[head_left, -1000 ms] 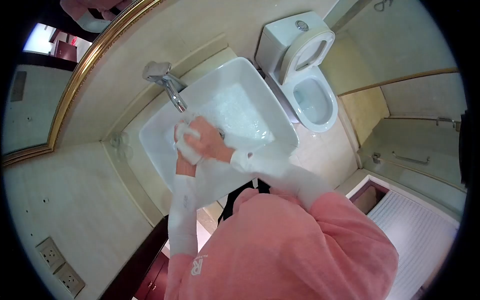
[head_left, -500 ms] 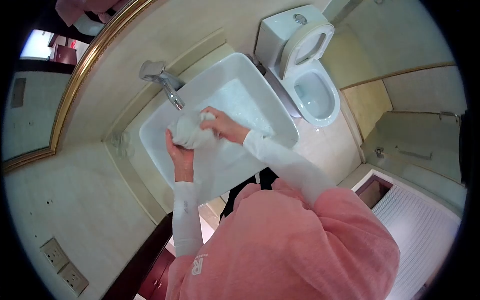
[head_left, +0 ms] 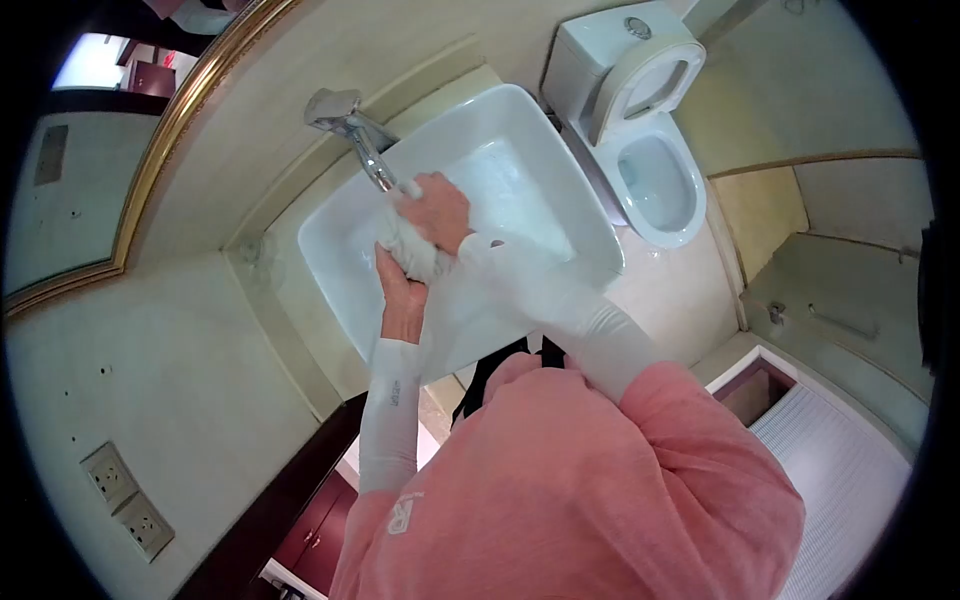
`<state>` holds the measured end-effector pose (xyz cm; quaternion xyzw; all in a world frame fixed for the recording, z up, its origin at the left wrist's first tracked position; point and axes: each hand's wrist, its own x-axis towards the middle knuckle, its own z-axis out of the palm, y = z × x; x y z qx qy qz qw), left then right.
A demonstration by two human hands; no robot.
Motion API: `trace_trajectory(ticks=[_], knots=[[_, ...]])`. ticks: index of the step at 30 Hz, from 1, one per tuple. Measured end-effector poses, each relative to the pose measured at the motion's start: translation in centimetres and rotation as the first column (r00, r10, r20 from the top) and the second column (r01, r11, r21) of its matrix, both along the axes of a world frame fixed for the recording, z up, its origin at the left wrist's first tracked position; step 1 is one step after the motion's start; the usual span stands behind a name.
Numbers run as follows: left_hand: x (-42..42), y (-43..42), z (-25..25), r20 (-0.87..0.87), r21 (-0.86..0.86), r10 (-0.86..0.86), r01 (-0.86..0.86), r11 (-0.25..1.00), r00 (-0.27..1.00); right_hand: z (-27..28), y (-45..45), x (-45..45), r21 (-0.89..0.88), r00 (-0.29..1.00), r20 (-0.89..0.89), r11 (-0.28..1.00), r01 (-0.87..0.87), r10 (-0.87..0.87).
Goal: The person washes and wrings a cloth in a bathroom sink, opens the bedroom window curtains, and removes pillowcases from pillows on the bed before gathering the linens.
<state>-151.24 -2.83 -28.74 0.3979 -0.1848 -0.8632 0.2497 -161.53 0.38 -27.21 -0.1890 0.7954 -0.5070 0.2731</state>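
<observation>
A wet white cloth (head_left: 408, 250) is bunched between my hands over the white sink (head_left: 335, 290), just below the chrome faucet (head_left: 372, 160). My left hand (head_left: 402, 292) holds the cloth from below, its fingers partly hidden under it. My right hand (head_left: 440, 212) lies over the top of the cloth with fingers curled on it, close to the faucet spout. Shallow water (head_left: 515, 205) covers part of the basin. Both forearms wear white sleeves.
A toilet (head_left: 655, 185) with its lid raised stands right of the sink. A gold-framed mirror (head_left: 165, 135) hangs at the left, above wall sockets (head_left: 127, 500). A glass (head_left: 262, 262) stands at the counter corner. Glass panels are at the right.
My right hand has moved from the cloth's right side onto its top, nearer the faucet. The cloth looks more tightly bunched. The whole view has shifted slightly.
</observation>
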Motion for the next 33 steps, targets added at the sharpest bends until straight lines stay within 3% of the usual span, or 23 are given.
trace_trajectory(ticks=[2, 5, 6, 8, 11, 12, 14, 15, 16, 18, 21, 23, 24, 27, 28, 29, 31, 33], knots=[[0.9, -0.7, 0.6, 0.158, -0.004, 0.071, -0.071, 0.997, 0.985, -0.6, 0.4, 0.7, 0.013, 0.996, -0.03, 0.996, -0.086, 0.086], [4.2, -2.3, -0.2, 0.11, -0.097, 0.006, 0.005, 0.995, 0.994, -0.1, 2.7, 5.7, -0.06, 0.959, -0.129, 0.964, -0.26, 0.251], [5.0, -2.2, -0.5, -0.006, -0.105, -0.066, 0.065, 0.992, 0.998, -0.1, 3.6, 8.0, -0.23, 0.958, -0.176, 0.937, -0.262, 0.225], [5.7, -2.4, -1.4, -0.234, -0.147, -0.216, 0.185, 0.972, 0.948, -1.1, 3.9, 8.8, -0.156, 0.971, -0.125, 0.963, -0.22, 0.202], [4.7, -2.0, -0.1, 0.264, -0.083, -0.074, 0.099, 0.992, 0.962, -4.2, 3.4, 5.3, -0.042, 0.977, -0.099, 0.98, -0.194, 0.19], [5.1, -1.9, 0.4, 0.18, -0.085, -0.042, 0.058, 0.995, 0.983, -4.9, 3.4, 3.9, 0.005, 0.985, -0.09, 0.989, -0.148, 0.148], [5.5, -2.0, 1.4, 0.111, -0.208, -0.013, 0.036, 0.977, 0.994, -10.8, 2.6, 2.3, -0.074, 0.989, 0.145, 0.997, -0.014, 0.024], [5.6, -2.1, 1.7, 0.076, -0.269, -0.001, 0.022, 0.963, 0.997, -10.9, 2.4, 2.1, -0.135, 0.948, 0.316, 0.991, 0.013, 0.031], [5.6, -2.5, 1.8, 0.035, -0.222, 0.029, -0.02, 0.975, 0.999, -9.1, 2.2, 1.8, -0.177, 0.879, 0.476, 0.982, 0.059, 0.033], [5.5, -3.8, 1.6, -0.042, -0.12, 0.095, -0.099, 0.988, 0.995, -4.5, 2.5, 1.2, -0.312, 0.571, 0.797, 0.944, 0.11, 0.197], [7.3, -4.9, -3.1, 0.009, -0.09, 0.114, -0.113, 0.99, 0.993, -1.7, 1.6, 3.8, -0.513, 0.683, 0.611, 0.857, -0.043, 0.4], [7.6, -5.4, -7.0, -0.38, -0.081, -0.157, 0.137, 0.987, 0.911, 0.2, 1.0, 6.6, -0.588, 0.904, 0.131, 0.767, -0.259, 0.406], [7.8, -5.5, -8.2, -0.553, -0.114, -0.274, 0.254, 0.96, 0.787, 1.0, 1.1, 7.6, -0.578, 0.919, -0.132, 0.724, -0.376, 0.371], [7.9, -4.0, -8.7, -0.303, -0.39, -0.268, 0.137, 0.91, 0.914, 2.9, 2.3, 9.4, -0.433, 0.739, -0.377, 0.6, -0.673, 0.558], [7.8, -3.3, -8.6, -0.217, -0.48, -0.243, 0.114, 0.87, 0.945, 3.3, 2.3, 9.3, -0.362, 0.738, -0.415, 0.648, -0.67, 0.532], [7.9, -2.5, -8.4, -0.132, -0.565, -0.208, 0.099, 0.819, 0.969, 2.3, 1.9, 9.1, -0.37, 0.817, -0.387, 0.74, -0.562, 0.427], [8.2, -0.8, -6.1, -0.004, -0.456, -0.048, 0.041, 0.889, 0.999, -0.7, -0.1, 7.9, -0.379, 0.923, -0.328, 0.867, -0.324, 0.202], [7.2, 0.3, -0.2, 0.128, -0.026, 0.125, -0.122, 0.992, 0.984, -1.6, -0.8, 5.0, -0.115, 0.937, -0.272, 0.96, -0.257, 0.218]])
